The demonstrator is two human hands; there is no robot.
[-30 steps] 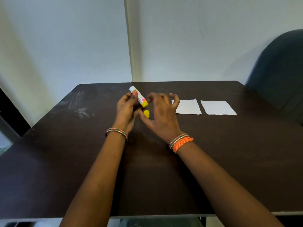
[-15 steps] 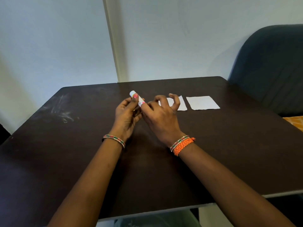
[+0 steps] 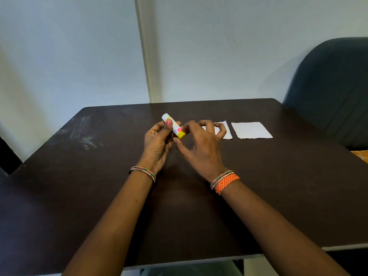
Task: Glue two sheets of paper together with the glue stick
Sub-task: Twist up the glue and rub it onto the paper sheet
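Head view, the only one. The left hand [image 3: 159, 140] grips the glue stick [image 3: 174, 126], thumb across the barrel and fingers curled behind it, holding it tilted above the table [image 3: 99, 196] with its white end pointing up and away and its yellow base down toward the right hand [image 3: 201, 144]. Half a second ago the right hand's fingers covered that yellow base; now they have come off it and the base shows in full, just beside the right fingertips [image 3: 184, 129]. The right hand holds nothing that I can see, its fingers loosely curled and spread. A second ago a small yellow piece, likely the cap, lay on the table under the hands; it is not visible now, and I cannot tell whether a hand hides it.

Taking the glue stick as the landmark: the near sheet [image 3: 226, 130] lies flat to its right, partly hidden behind the right hand, and the far sheet [image 3: 252, 130] lies further right, apart from the first with a strip of table between. A dark chair [image 3: 334, 86] stands beyond that, at the table's right edge.

As I judge it, the stick has just been twisted at the base to raise the glue, so it looks ready. No glue is on either sheet yet; spreading it on the near sheet comes next.
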